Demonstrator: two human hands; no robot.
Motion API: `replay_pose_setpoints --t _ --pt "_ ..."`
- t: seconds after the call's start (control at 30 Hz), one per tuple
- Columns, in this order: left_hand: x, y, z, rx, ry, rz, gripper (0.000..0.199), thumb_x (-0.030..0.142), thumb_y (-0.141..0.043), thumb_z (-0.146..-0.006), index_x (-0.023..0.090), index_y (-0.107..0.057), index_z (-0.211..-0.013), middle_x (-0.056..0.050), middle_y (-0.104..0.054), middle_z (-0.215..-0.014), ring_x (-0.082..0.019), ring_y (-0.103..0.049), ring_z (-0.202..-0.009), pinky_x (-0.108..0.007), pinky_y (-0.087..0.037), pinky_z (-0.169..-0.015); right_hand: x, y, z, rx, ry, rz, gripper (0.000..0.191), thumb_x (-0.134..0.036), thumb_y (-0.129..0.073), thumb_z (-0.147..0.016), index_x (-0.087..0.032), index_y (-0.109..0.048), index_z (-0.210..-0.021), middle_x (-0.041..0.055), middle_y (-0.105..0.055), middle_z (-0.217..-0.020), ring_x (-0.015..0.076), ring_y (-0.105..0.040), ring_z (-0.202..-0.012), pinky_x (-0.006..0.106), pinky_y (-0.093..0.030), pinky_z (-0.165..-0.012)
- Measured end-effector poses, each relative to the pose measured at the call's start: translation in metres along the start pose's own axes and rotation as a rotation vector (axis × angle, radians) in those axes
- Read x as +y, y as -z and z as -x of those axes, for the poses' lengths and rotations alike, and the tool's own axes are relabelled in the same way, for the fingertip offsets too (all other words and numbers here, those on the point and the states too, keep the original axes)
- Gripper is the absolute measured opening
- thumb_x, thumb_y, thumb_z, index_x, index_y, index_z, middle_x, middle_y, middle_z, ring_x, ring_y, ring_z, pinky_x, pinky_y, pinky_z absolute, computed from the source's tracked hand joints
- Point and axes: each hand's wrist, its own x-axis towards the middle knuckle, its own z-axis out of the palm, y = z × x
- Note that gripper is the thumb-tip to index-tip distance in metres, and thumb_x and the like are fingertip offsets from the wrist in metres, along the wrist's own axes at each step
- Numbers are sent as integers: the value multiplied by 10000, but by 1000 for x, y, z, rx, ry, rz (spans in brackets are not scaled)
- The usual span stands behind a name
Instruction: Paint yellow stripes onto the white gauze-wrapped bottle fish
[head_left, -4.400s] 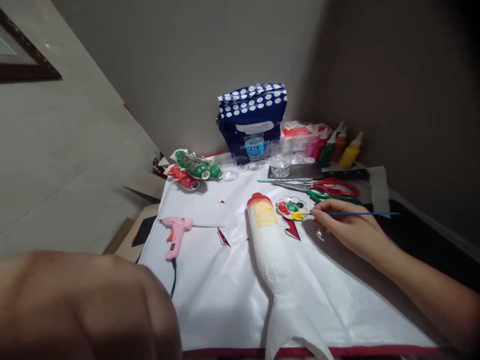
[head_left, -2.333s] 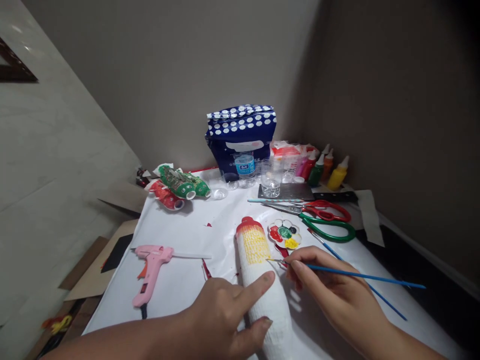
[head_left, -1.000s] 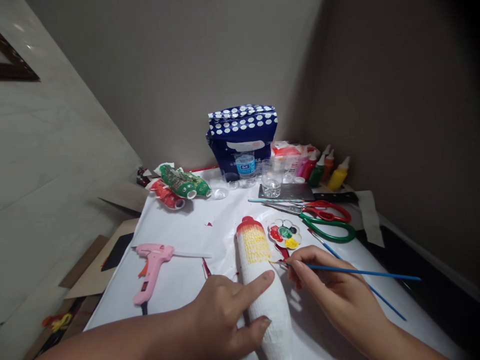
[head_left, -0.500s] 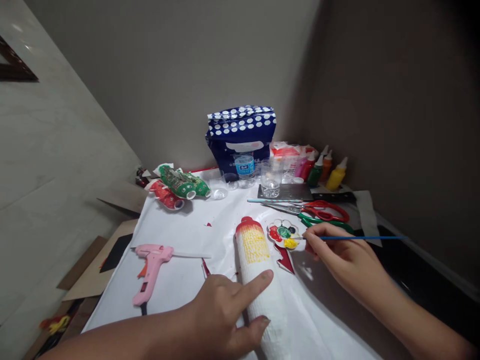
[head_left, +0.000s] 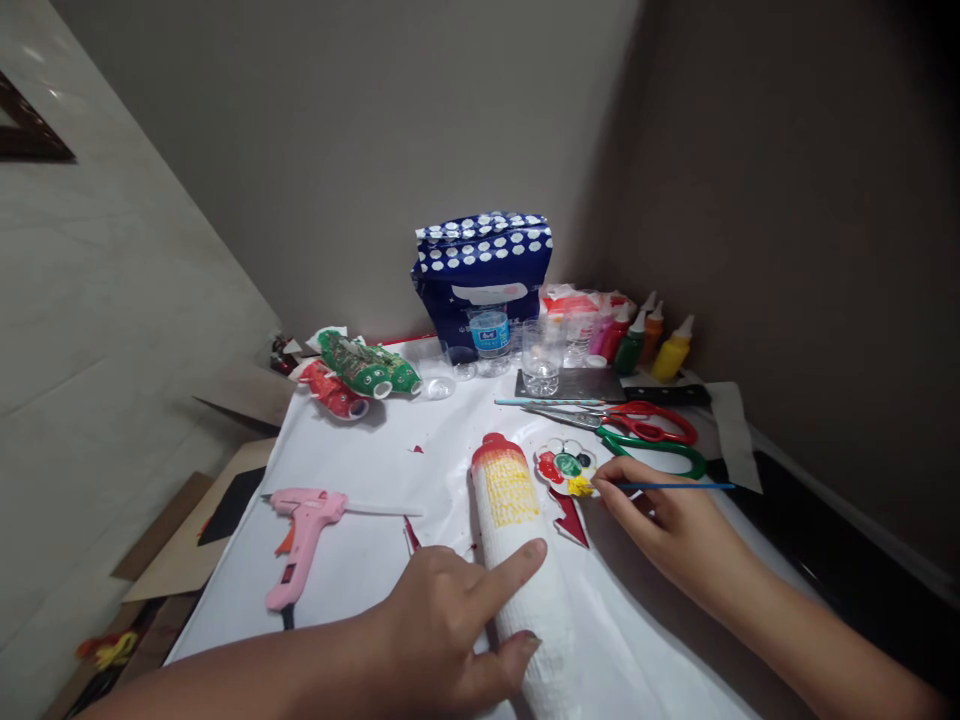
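A bottle point(head_left: 517, 570) wrapped in white textured material lies lengthwise in front of me, with a red-painted cap end and a yellow-painted band below it. My left hand point(head_left: 465, 615) grips it from the left, index finger and thumb resting on its white surface. Between the fingertips of my right hand point(head_left: 645, 510) is a thin blue paintbrush point(head_left: 694, 486). Its tip is in the yellow paint point(head_left: 580, 486) of a flower-shaped palette point(head_left: 545, 452), which also holds red, green and dark paint. A dark red scrap point(head_left: 572, 522) lies beside the palette.
A pink glue gun point(head_left: 304, 540) lies on the left. Painted fish-shaped bottles point(head_left: 360, 370) sit at the back left. Scissors point(head_left: 652, 425), a knife point(head_left: 667, 395), a clear cup point(head_left: 541, 360) and paint bottles point(head_left: 671, 350) are at the back right. A blue bag point(head_left: 480, 260) stands behind.
My right hand has shifted slightly left and down with the paintbrush, whose handle now points more toward the camera. My left hand and the bottle have stayed in place.
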Motion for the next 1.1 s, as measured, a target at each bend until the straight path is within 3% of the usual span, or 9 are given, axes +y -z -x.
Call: replay_pose_setpoints --t 0.3,0.6,1.1 --pt "-5 -4 4 12 -25 1 460 322 -395 -1016 78 -476 -1398 29 -684 -612 -186 -592 -394 -335 -435 -390 -19 5 12 132 33 -129 208 -368 -556 -936 -231 -654 -813 13 -694 -767 163 -669 -645 222 -484 -499" --pt "-6 -3 0 11 -53 -19 454 341 -372 -1033 80 -454 -1395 27 -688 -620 -184 -608 -407 -335 -451 -399 -31 -10 35 -21 39 -323 186 -361 -554 -975 -260 -695 -907 11 -725 -824 145 -698 -714 181 -549 -569" --pt "-5 -1 -1 -29 -46 0 459 351 -338 -1043 67 -423 -1394 3 -702 -649 -189 -627 -426 -334 -468 -398 -31 -12 32 -48 22 -337 194 -368 -550 -975 -250 -677 -888 17 -713 -809 138 -675 -684 183 -554 -572"
